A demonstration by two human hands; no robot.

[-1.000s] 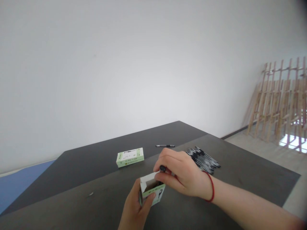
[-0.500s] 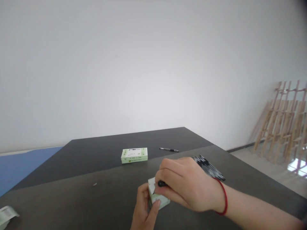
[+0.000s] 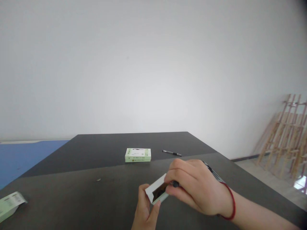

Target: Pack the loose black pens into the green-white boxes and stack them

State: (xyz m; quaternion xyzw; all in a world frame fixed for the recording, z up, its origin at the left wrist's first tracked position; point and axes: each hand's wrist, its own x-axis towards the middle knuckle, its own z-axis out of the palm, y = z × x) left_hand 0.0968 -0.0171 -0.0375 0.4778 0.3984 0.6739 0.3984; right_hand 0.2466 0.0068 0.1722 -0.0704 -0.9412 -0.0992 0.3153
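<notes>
My left hand (image 3: 144, 211) grips a small green-and-white pen box (image 3: 157, 192) from below, its open end tilted up toward me. My right hand (image 3: 195, 186), with a red cord round the wrist, pinches a black pen (image 3: 175, 184) at the box's open mouth; most of the pen is hidden by the fingers. A pile of black pens (image 3: 212, 171) lies on the dark table (image 3: 83, 191) just behind my right hand, mostly covered by it.
A closed green-and-white box (image 3: 137, 155) lies further back on the table, with a single black pen (image 3: 171, 153) to its right. Another green box (image 3: 9, 204) sits at the left edge. Wooden easels (image 3: 287, 140) lean on the wall at right.
The view has swung left and the left box has come into sight. The held box has tipped over so its opening faces me, and my right hand has shifted right with the pen.
</notes>
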